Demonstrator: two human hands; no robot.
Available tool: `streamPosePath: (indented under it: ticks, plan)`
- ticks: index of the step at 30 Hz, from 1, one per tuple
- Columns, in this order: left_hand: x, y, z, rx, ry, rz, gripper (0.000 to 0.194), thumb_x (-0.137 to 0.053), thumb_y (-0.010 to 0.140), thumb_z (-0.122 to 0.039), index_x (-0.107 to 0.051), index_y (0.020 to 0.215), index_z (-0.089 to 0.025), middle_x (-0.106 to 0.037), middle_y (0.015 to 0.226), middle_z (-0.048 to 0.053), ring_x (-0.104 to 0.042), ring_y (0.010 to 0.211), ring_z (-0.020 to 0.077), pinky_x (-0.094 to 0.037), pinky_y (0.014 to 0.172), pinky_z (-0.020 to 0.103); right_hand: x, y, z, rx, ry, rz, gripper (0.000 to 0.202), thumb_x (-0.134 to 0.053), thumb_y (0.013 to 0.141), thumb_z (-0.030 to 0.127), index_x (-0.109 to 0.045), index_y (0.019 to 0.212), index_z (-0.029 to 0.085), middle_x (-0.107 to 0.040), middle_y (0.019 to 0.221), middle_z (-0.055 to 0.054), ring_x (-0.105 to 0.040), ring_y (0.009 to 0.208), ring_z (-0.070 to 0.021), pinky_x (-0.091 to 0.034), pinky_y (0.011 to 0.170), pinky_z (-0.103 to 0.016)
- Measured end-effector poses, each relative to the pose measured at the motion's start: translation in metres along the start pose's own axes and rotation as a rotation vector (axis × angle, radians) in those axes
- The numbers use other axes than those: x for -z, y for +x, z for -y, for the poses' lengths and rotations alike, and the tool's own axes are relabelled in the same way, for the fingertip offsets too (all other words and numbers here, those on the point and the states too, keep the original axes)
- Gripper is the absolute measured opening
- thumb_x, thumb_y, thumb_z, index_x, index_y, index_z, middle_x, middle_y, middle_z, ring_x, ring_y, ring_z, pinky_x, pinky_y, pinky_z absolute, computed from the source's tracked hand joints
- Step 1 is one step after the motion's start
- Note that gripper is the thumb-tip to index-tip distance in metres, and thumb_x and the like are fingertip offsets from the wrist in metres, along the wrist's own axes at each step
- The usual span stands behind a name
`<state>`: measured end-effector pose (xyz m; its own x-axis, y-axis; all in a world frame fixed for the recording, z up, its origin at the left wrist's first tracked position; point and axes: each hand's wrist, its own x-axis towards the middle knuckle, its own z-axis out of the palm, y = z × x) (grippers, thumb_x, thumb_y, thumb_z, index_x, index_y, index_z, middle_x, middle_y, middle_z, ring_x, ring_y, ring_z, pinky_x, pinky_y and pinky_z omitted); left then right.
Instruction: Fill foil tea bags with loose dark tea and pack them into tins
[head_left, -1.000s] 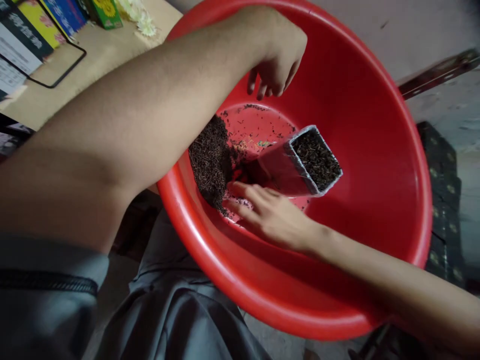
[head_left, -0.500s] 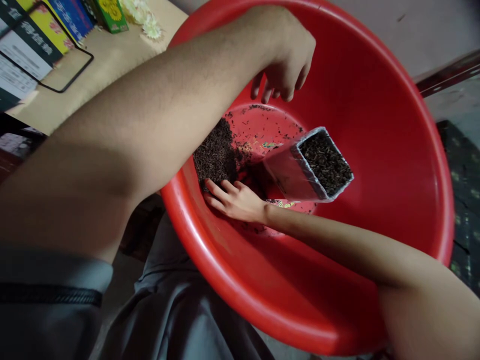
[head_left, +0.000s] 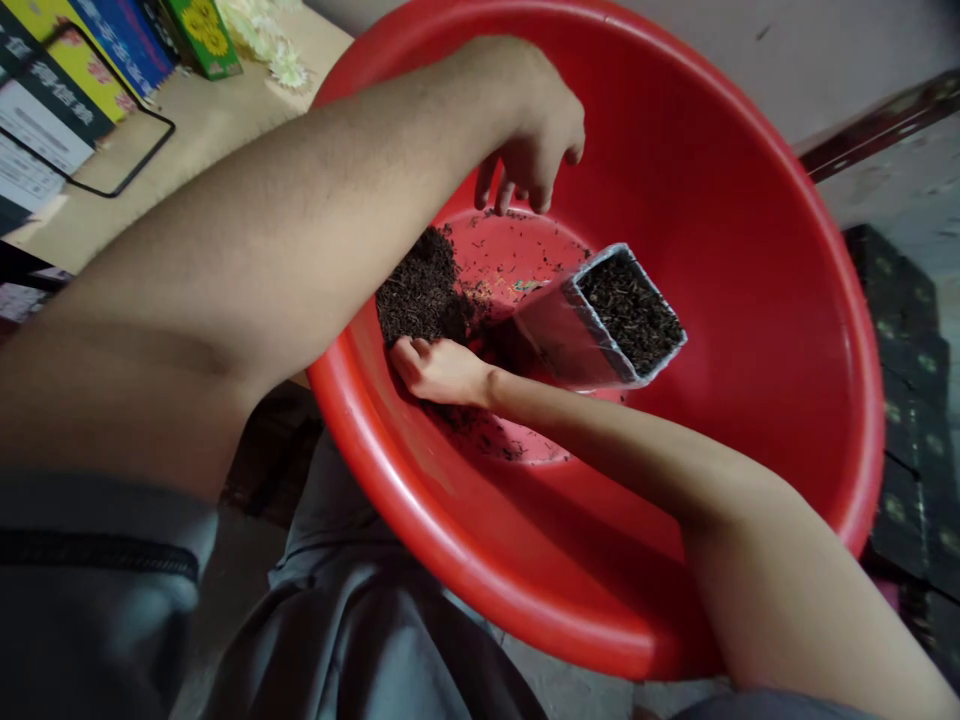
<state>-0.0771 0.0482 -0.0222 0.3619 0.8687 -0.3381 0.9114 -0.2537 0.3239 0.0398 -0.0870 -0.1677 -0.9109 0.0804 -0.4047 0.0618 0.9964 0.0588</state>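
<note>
My right hand [head_left: 442, 370] is at the near edge of a pile of dark soil [head_left: 420, 285] inside a large red plastic tub [head_left: 480, 560]. Its fingers are curled in against the soil, and their tips are hidden. Over the far side of the tub floor hangs my left hand [head_left: 532, 140], its fingers loose, apart and holding nothing. Between the two hands, to the right, a square container [head_left: 566, 330] wrapped in clear film stands tilted in view. Dark soil [head_left: 634, 315] fills it close to the rim.
Soil crumbs lie scattered over the tub floor. At the upper left, a wooden tabletop [head_left: 195, 140] holds books [head_left: 45, 90], a black wire bookend [head_left: 161, 135], a green box [head_left: 202, 35] and pale flowers [head_left: 285, 65]. A dark patterned object [head_left: 907, 400] stands right of the tub.
My right hand's fingers have gone from spread on the soil to curled in. The whole view has shifted slightly, and my left hand still hangs loose.
</note>
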Motion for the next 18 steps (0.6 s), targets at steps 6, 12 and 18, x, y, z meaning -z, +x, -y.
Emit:
streamPosePath:
  ticks: [6, 12, 18]
  plan:
    - [-0.004, -0.001, 0.004, -0.006, -0.068, 0.015, 0.086, -0.070, 0.104, -0.024, -0.027, 0.178, -0.014, -0.085, 0.114, 0.019, -0.077, 0.069, 0.0253, -0.065, 0.092, 0.059, 0.009, -0.001, -0.014, -0.135, 0.251, -0.099, 0.036, -0.042, 0.112, 0.020, -0.072, 0.128, 0.009, -0.069, 0.123, -0.018, -0.060, 0.081, -0.0184, -0.044, 0.072, -0.032]
    - [-0.002, -0.007, 0.003, 0.005, -0.116, 0.043, 0.079, -0.071, 0.101, -0.022, -0.040, 0.172, -0.005, -0.083, 0.120, 0.022, -0.073, 0.068, 0.0230, -0.066, 0.087, 0.052, 0.015, -0.023, -0.031, -0.191, 0.600, -0.409, 0.020, -0.062, 0.100, 0.019, -0.080, 0.104, 0.010, -0.071, 0.095, -0.009, -0.059, 0.080, -0.0156, -0.045, 0.080, -0.028]
    - [0.000, -0.012, 0.002, 0.060, -0.099, 0.051, 0.070, -0.070, 0.104, -0.026, -0.048, 0.168, -0.007, -0.084, 0.117, 0.020, -0.074, 0.074, 0.0225, -0.065, 0.088, 0.047, 0.071, -0.094, -0.040, -0.440, 0.741, -0.609, 0.027, -0.066, 0.095, 0.027, -0.085, 0.110, 0.016, -0.078, 0.093, -0.004, -0.064, 0.077, -0.0135, -0.051, 0.077, -0.026]
